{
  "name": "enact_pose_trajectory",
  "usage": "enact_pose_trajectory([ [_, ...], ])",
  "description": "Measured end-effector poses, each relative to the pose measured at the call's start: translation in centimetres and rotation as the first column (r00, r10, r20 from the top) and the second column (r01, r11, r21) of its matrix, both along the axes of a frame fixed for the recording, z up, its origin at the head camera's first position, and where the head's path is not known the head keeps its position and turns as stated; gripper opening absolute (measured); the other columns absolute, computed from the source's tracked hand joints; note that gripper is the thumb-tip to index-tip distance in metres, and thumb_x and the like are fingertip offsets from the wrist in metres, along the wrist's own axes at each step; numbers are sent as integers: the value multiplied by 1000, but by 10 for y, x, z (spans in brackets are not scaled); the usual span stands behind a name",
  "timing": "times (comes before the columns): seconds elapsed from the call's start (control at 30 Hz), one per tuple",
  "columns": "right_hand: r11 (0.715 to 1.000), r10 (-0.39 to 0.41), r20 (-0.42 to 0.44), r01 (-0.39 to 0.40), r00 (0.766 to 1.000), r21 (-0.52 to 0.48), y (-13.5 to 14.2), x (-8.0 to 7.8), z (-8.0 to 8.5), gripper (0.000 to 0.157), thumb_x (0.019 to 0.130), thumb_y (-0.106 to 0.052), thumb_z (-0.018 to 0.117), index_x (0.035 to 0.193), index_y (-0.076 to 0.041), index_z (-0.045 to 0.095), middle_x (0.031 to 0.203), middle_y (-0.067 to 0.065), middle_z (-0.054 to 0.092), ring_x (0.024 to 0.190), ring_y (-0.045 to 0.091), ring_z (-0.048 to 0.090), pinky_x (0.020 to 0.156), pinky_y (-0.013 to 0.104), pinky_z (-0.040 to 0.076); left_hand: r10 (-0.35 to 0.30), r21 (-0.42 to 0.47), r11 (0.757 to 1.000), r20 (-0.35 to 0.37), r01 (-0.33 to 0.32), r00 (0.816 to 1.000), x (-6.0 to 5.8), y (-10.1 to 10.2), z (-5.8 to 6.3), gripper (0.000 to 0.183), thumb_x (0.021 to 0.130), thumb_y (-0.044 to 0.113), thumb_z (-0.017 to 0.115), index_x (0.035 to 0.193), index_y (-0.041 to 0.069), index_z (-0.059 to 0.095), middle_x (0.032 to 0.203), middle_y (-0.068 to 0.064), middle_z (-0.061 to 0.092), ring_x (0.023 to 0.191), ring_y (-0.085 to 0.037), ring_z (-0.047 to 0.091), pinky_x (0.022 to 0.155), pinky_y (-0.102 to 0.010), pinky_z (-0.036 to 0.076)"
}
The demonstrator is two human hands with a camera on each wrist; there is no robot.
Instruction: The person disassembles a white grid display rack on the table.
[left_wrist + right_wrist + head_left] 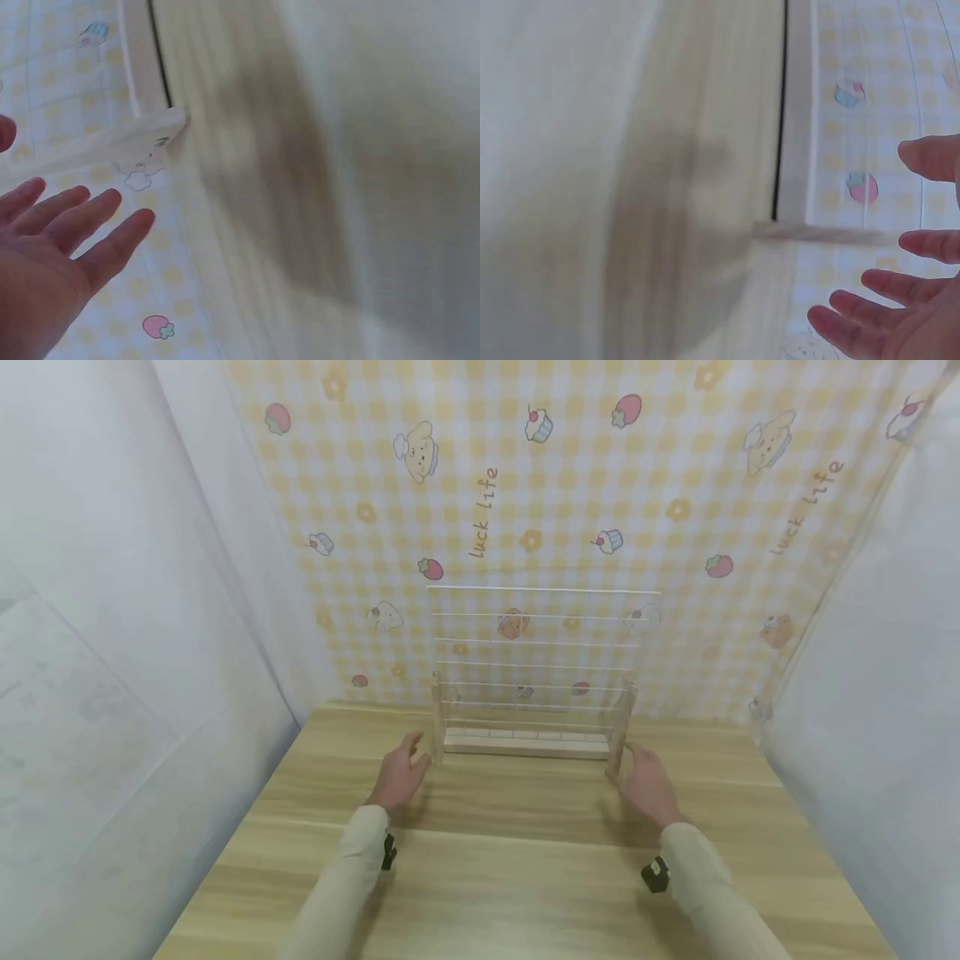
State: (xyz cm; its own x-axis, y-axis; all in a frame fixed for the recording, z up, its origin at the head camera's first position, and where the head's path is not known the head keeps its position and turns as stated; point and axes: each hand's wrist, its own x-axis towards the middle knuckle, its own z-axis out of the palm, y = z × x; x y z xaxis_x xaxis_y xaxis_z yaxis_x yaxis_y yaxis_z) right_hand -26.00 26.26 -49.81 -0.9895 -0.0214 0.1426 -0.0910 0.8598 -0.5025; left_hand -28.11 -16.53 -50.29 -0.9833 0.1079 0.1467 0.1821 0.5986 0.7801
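Note:
A rack with a pale wooden base and an upright grid of thin white wires stands toward the back of the table. Just left of its left wooden side piece is my left hand, its spread fingers holding nothing. On the other side my right hand is close to the right side piece; whether it touches the wood I cannot tell. Both wrist views show loosely extended fingers, the left fingers and right fingers beside the rack's end pieces.
The wood-grain table runs back to a yellow checked cloth printed with cupcakes and strawberries. White sheets hang at the left and right. Dark wrist devices sit at both cuffs.

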Motion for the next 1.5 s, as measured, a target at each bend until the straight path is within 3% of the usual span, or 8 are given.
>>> enact_pose_trajectory([
  [0.17, 998, -8, 4, 9, 1000, -56, 13, -13, 17, 72, 97, -26, 62, 147, 15, 32, 148, 41, 38, 136, 58, 37, 116, 71, 32, -4, 92, 996, -4, 5, 1000, -21, -2, 18, 54, 105, 20, 49, 153, 1, 33, 158, -27, 37, 142, -48, 42, 115, -60, 42],
  [0.37, 997, -3, -24, 1, 1000, -82, 19, -23, 37, 72, 97, -23, 61, 149, 15, 27, 147, 43, 37, 134, 60, 39, 114, 70, 36, 8, 152, 988, 18, -11, 1000, -39, 1, 37, 52, 106, 21, 46, 154, 6, 32, 159, -25, 37, 143, -44, 43, 118, -55, 42],
  [0.57, 988, -10, -34, 5, 999, -153, 22, -41, 65, 75, 100, -23, 57, 154, 11, 18, 150, 44, 32, 131, 61, 43, 108, 70, 42, 17, 190, 982, -18, -14, 1000, -53, 8, 60, 53, 107, 22, 44, 156, 8, 30, 159, -24, 37, 144, -42, 43, 119, -52, 42],
  [0.73, 987, -14, -49, 6, 999, -163, 19, -57, 85, 73, 102, -31, 51, 156, 6, 18, 152, 41, 33, 133, 59, 43, 109, 69, 42, 20, 188, 982, -31, -14, 999, -64, 12, 72, 53, 107, 24, 43, 156, 9, 29, 159, -24, 37, 144, -42, 44, 118, -50, 44],
  [1.0, 985, -7, -34, 1, 999, -172, 14, -64, 103, 75, 101, -29, 54, 157, 4, 17, 154, 38, 33, 135, 54, 46, 111, 66, 43, 18, 194, 981, -24, -13, 1000, -70, 17, 82, 52, 106, 23, 46, 156, 12, 34, 159, -22, 38, 142, -42, 47, 116, -50, 46],
  [1.27, 979, 7, 2, -6, 1000, -202, 11, -70, 101, 70, 101, -22, 54, 156, 6, 20, 154, 36, 35, 135, 53, 48, 108, 61, 49, 1, 148, 989, -21, 2, 1000, -72, 19, 86, 50, 106, 24, 46, 154, 9, 38, 158, -21, 41, 140, -42, 49, 115, -50, 47],
  [1.3, 979, 10, -3, -11, 1000, -205, 10, -70, 100, 63, 101, -21, 53, 152, 6, 28, 153, 36, 36, 134, 53, 48, 107, 62, 49, 2, 148, 989, -18, 1, 1000, -71, 19, 86, 50, 106, 24, 46, 154, 9, 38, 158, -20, 42, 140, -42, 49, 116, -50, 47],
  [1.5, 971, 9, -50, -21, 999, -237, 8, -69, 93, 44, 101, -15, 49, 138, 8, 46, 147, 36, 45, 128, 55, 53, 104, 61, 53, 21, 154, 988, -7, -20, 1000, -74, 18, 82, 48, 107, 21, 46, 152, 8, 41, 156, -22, 44, 140, -43, 49, 115, -52, 47],
])
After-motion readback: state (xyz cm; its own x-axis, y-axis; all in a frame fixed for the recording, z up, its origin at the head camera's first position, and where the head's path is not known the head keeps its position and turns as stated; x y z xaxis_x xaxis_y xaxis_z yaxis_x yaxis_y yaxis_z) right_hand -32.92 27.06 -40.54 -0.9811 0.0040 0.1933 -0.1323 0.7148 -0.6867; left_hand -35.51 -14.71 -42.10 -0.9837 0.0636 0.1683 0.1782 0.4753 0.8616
